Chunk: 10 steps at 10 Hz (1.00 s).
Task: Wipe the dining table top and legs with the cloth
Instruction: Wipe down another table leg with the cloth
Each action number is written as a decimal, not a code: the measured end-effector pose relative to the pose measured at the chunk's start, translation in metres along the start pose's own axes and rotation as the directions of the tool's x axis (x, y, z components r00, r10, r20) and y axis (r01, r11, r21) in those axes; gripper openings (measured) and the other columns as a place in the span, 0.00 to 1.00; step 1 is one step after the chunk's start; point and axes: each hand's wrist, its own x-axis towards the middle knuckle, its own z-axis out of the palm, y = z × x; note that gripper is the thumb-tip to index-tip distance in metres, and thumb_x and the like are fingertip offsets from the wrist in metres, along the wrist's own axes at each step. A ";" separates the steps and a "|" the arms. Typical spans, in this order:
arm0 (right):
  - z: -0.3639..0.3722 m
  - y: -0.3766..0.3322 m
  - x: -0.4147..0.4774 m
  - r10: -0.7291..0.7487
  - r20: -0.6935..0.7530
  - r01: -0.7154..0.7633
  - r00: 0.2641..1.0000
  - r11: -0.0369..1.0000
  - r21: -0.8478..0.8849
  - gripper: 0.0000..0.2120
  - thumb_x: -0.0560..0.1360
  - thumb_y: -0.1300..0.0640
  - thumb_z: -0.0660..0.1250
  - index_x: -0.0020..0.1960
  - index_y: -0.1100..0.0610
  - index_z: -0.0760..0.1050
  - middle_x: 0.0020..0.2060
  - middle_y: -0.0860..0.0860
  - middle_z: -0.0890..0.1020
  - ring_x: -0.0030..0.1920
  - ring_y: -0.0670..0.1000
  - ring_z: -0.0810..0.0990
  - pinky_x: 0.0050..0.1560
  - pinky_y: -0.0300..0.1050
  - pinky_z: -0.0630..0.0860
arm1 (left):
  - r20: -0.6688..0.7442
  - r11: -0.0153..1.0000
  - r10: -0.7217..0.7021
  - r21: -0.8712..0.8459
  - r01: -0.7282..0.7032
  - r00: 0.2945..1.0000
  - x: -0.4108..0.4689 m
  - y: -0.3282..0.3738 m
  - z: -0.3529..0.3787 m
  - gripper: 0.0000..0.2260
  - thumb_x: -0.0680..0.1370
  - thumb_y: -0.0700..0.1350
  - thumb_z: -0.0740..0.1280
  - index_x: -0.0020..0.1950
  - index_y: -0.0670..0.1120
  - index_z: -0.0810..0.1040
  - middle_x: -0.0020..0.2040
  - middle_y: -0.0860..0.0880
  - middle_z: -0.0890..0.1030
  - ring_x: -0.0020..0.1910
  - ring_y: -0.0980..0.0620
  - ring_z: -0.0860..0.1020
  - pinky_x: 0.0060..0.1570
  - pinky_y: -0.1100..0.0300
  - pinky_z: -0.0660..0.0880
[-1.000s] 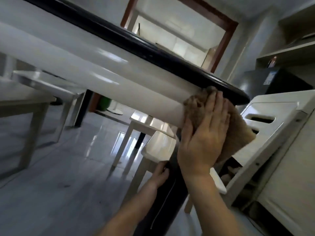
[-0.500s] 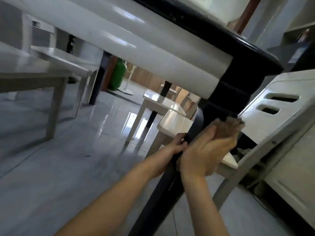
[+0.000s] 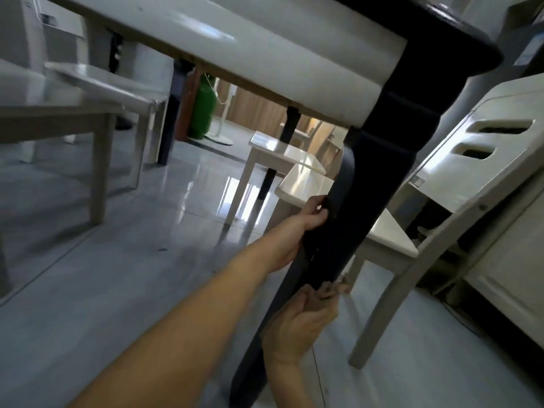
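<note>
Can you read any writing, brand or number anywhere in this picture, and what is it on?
No text is legible.
Small sticker on the white slatted wooden chair back: too blurred.
Pale label on the dark appliance, top right: too blurred.
Dark label on the white unit, top left: too blurred.

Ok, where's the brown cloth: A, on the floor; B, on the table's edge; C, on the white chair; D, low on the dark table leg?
D: the right hand holds the brown cloth against the dark table leg, below where the left hand grips it.
</note>
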 end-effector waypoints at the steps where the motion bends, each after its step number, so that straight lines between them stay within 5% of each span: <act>1: -0.013 -0.089 0.017 -0.219 -0.145 0.243 0.965 0.954 0.177 0.26 0.80 0.45 0.55 0.75 0.53 0.60 0.69 0.53 0.70 0.66 0.49 0.72 0.62 0.35 0.70 | -0.014 1.000 -0.009 0.013 0.009 1.000 -0.001 -0.002 0.001 0.17 0.81 0.44 0.55 0.70 0.50 0.65 0.64 0.51 0.75 0.64 0.54 0.73 0.65 0.59 0.68; 2: -0.021 -0.166 0.065 -0.309 -0.321 0.371 0.895 0.916 0.153 0.25 0.81 0.46 0.55 0.72 0.60 0.63 0.65 0.56 0.72 0.62 0.50 0.75 0.52 0.24 0.66 | -0.002 1.000 -0.030 0.005 0.030 1.000 -0.001 0.000 0.001 0.17 0.81 0.45 0.57 0.71 0.51 0.65 0.63 0.52 0.77 0.61 0.54 0.75 0.60 0.60 0.72; 3: -0.015 -0.178 0.080 -0.380 -0.361 0.438 0.851 0.894 0.090 0.26 0.81 0.45 0.54 0.72 0.62 0.63 0.65 0.57 0.73 0.63 0.52 0.74 0.54 0.23 0.65 | 0.012 1.000 -0.012 0.000 0.012 1.000 0.001 -0.003 -0.002 0.18 0.81 0.43 0.56 0.71 0.50 0.65 0.59 0.52 0.78 0.57 0.57 0.77 0.54 0.64 0.74; 4: -0.010 -0.143 0.052 -0.391 -0.361 0.431 0.847 0.902 0.032 0.28 0.81 0.44 0.53 0.71 0.64 0.65 0.65 0.60 0.74 0.62 0.54 0.75 0.56 0.35 0.71 | 0.034 0.999 0.005 -0.036 -0.004 0.999 0.000 -0.006 -0.001 0.18 0.82 0.44 0.55 0.72 0.49 0.64 0.69 0.49 0.72 0.68 0.52 0.71 0.69 0.56 0.65; 5: -0.009 -0.075 0.012 -0.313 -0.243 0.346 0.918 0.932 0.111 0.28 0.81 0.41 0.53 0.70 0.61 0.65 0.65 0.57 0.74 0.63 0.49 0.74 0.57 0.37 0.73 | 0.037 1.000 0.016 -0.024 -0.015 0.999 0.000 -0.003 0.000 0.18 0.82 0.43 0.53 0.72 0.49 0.63 0.69 0.50 0.72 0.67 0.54 0.71 0.66 0.61 0.69; 6: -0.016 -0.035 -0.007 -0.182 -0.138 0.211 0.974 0.948 0.239 0.22 0.82 0.47 0.52 0.68 0.62 0.67 0.61 0.46 0.75 0.63 0.50 0.75 0.57 0.22 0.65 | 0.038 1.000 0.025 0.013 -0.026 0.999 -0.001 0.000 0.003 0.17 0.82 0.44 0.52 0.71 0.50 0.65 0.66 0.54 0.75 0.63 0.59 0.74 0.57 0.66 0.72; 7: -0.017 -0.066 0.008 -0.077 -0.187 0.131 0.979 0.946 0.296 0.16 0.82 0.48 0.53 0.64 0.54 0.70 0.58 0.43 0.78 0.61 0.49 0.76 0.59 0.26 0.68 | -0.007 0.998 0.050 0.042 -0.050 0.999 0.001 -0.003 0.005 0.16 0.82 0.43 0.53 0.69 0.49 0.67 0.58 0.55 0.78 0.54 0.64 0.78 0.51 0.71 0.75; 8: -0.025 -0.143 0.052 -0.152 -0.223 0.228 0.963 0.899 0.373 0.22 0.80 0.43 0.53 0.68 0.52 0.69 0.60 0.45 0.78 0.61 0.40 0.76 0.59 0.34 0.72 | -0.051 0.998 0.059 -0.010 -0.059 0.997 0.002 -0.009 0.008 0.17 0.81 0.44 0.55 0.71 0.48 0.65 0.66 0.49 0.75 0.61 0.56 0.76 0.59 0.63 0.73; 9: -0.038 -0.192 0.093 -0.236 -0.231 0.309 0.944 0.878 0.365 0.19 0.81 0.47 0.55 0.67 0.55 0.69 0.56 0.48 0.80 0.56 0.45 0.78 0.53 0.30 0.71 | -0.099 0.997 0.068 -0.019 -0.070 0.993 0.000 -0.009 0.011 0.19 0.80 0.46 0.56 0.71 0.46 0.64 0.67 0.47 0.74 0.62 0.54 0.76 0.59 0.62 0.73; 10: -0.032 -0.166 0.082 -0.323 -0.241 0.379 0.915 0.893 0.242 0.24 0.80 0.44 0.52 0.71 0.56 0.67 0.60 0.50 0.80 0.59 0.47 0.78 0.54 0.32 0.71 | -0.102 0.996 0.067 -0.058 -0.073 0.992 -0.003 -0.009 0.016 0.20 0.79 0.47 0.56 0.71 0.46 0.64 0.68 0.44 0.73 0.66 0.49 0.73 0.65 0.54 0.69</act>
